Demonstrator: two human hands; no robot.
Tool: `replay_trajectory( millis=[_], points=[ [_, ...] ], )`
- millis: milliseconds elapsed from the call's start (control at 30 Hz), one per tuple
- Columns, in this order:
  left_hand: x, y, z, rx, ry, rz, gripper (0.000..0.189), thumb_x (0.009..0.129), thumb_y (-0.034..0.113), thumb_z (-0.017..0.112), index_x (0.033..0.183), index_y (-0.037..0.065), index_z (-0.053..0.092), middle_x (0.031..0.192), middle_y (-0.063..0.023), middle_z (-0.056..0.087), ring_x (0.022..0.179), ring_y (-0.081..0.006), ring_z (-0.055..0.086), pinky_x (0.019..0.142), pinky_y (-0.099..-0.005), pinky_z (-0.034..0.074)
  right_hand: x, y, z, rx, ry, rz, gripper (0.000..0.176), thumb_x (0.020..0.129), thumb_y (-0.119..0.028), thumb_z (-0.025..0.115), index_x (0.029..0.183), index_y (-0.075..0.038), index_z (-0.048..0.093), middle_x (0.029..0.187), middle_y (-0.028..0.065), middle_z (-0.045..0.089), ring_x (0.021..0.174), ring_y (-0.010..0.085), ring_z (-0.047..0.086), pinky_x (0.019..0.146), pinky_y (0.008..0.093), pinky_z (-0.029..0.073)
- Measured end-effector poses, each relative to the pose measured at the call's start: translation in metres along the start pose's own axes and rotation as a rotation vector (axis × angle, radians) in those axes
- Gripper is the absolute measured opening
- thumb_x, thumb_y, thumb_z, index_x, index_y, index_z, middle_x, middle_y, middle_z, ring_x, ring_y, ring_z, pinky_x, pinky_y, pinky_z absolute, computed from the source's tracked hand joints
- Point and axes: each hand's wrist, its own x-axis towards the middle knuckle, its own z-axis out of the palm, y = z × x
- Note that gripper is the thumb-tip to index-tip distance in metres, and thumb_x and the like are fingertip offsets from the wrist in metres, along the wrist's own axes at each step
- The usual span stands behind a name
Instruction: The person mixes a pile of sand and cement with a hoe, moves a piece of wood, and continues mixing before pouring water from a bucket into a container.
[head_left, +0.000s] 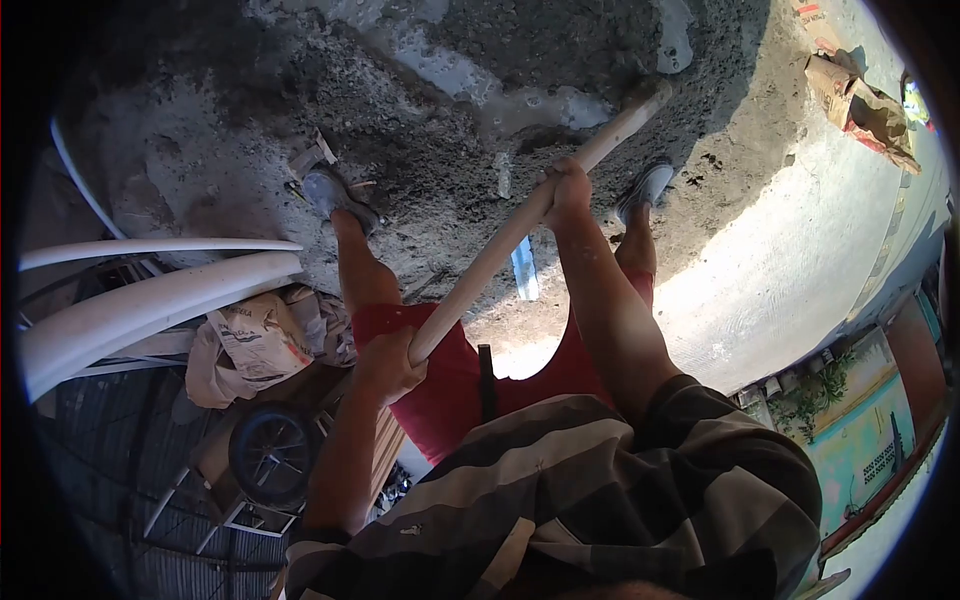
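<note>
Left hand (388, 368): closed around the near end of a wooden pole (490, 258), just beside the left thigh. Right hand (569, 192): closed around the same pole farther along, past the knees. Hands well apart, both clamped on the wood.

Pole runs diagonally, from the left thigh across the gap between the legs, out to the ground ahead of the right foot. Far end is at a dark, wet, lumpy patch (560, 60); can't tell if a tool head is fitted there. Grey water (445, 68) is pooled in the patch.

Feet wide apart, grey shoes (338, 197) on the rough dirty ground, one either side of the pole. Blue strip (525, 268) lies on the ground between the legs, near the right forearm. Red shorts (432, 400), dark strap (487, 382) hanging at the front, checked shirt (600, 490).

Left side: thick white pipes (160, 300), crumpled paper sacks (262, 338) next to their ends, black-rimmed wheel (271, 455) nearer the body, by a wooden frame.

Right side: pale floor (770, 290) in strong sun, torn open paper bag (862, 112) at its far end. Turquoise wall (865, 450) with green plants (815, 400) at the lower right.
</note>
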Motion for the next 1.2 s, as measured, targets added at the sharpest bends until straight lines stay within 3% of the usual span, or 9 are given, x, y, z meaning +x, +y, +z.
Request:
replay_trajectory(
  millis=[267, 467, 667, 867, 1067, 1133, 1200],
  points=[
    [-0.019, -0.045, 0.014, -0.245, 0.120, -0.149, 0.036, 0.069, 0.020, 0.070, 0.093, -0.003, 0.056, 0.077, -0.0252, 0.061, 0.074, -0.0407, 0.063, 0.067, -0.0439, 0.048, 0.015, 0.081, 0.068, -0.342, 0.031, 0.152, 0.009, 0.080, -0.009, 0.056, 0.086, -0.004, 0.050, 0.070, 0.0067, 0.049, 0.061, 0.0198, 0.052, 0.055, 0.0343, 0.047],
    [-0.024, -0.094, 0.012, -0.190, 0.071, -0.121, 0.034, 0.068, 0.018, 0.069, 0.093, -0.002, 0.057, 0.077, -0.0248, 0.061, 0.074, -0.0386, 0.063, 0.069, -0.0427, 0.049, 0.001, 0.105, 0.070, -0.211, 0.030, 0.088, 0.011, 0.080, -0.008, 0.056, 0.087, -0.003, 0.049, 0.071, 0.0069, 0.048, 0.061, 0.0194, 0.051, 0.055, 0.0347, 0.047],
    [-0.046, -0.135, 0.005, -0.167, 0.142, -0.139, 0.029, 0.066, 0.015, 0.068, 0.091, 0.001, 0.058, 0.077, -0.0223, 0.062, 0.074, -0.0400, 0.062, 0.068, -0.0435, 0.049, -0.033, 0.135, 0.079, -0.166, -0.029, 0.124, 0.013, 0.077, -0.005, 0.056, 0.087, -0.004, 0.048, 0.071, 0.0077, 0.048, 0.061, 0.0204, 0.053, 0.055, 0.0356, 0.047],
    [-0.073, -0.210, 0.007, -0.027, 0.379, -0.234, 0.028, 0.061, 0.011, 0.066, 0.086, 0.002, 0.056, 0.075, -0.0213, 0.059, 0.071, -0.0419, 0.059, 0.065, -0.0458, 0.047, -0.080, 0.165, 0.103, -0.144, -0.100, 0.185, 0.023, 0.074, -0.003, 0.057, 0.094, -0.003, 0.046, 0.075, 0.0082, 0.049, 0.062, 0.0223, 0.055, 0.058, 0.0382, 0.048],
    [-0.073, -0.234, 0.003, 0.085, 0.435, -0.248, 0.028, 0.060, 0.009, 0.069, 0.083, 0.003, 0.054, 0.079, -0.0187, 0.058, 0.076, -0.0407, 0.057, 0.069, -0.0472, 0.046, -0.106, 0.149, 0.109, -0.014, -0.215, 0.243, 0.024, 0.073, -0.002, 0.057, 0.093, -0.004, 0.045, 0.076, 0.0091, 0.049, 0.072, 0.0240, 0.055, 0.069, 0.0414, 0.047],
    [-0.062, -0.233, 0.003, 0.119, 0.447, -0.171, 0.029, 0.060, 0.009, 0.071, 0.082, 0.003, 0.054, 0.078, -0.0184, 0.058, 0.076, -0.0402, 0.057, 0.068, -0.0470, 0.046, -0.109, 0.138, 0.096, 0.060, -0.320, 0.276, 0.021, 0.072, -0.002, 0.056, 0.090, -0.004, 0.047, 0.077, 0.0101, 0.051, 0.076, 0.0255, 0.055, 0.072, 0.0424, 0.046],
    [-0.047, -0.214, -0.002, 0.061, 0.359, -0.121, 0.029, 0.060, 0.010, 0.073, 0.081, 0.003, 0.055, 0.077, -0.0181, 0.058, 0.076, -0.0401, 0.057, 0.068, -0.0468, 0.046, -0.114, 0.107, 0.083, 0.063, -0.364, 0.197, 0.019, 0.071, -0.002, 0.056, 0.088, -0.005, 0.047, 0.077, 0.0101, 0.051, 0.076, 0.0256, 0.055, 0.073, 0.0427, 0.045]
  ],
)
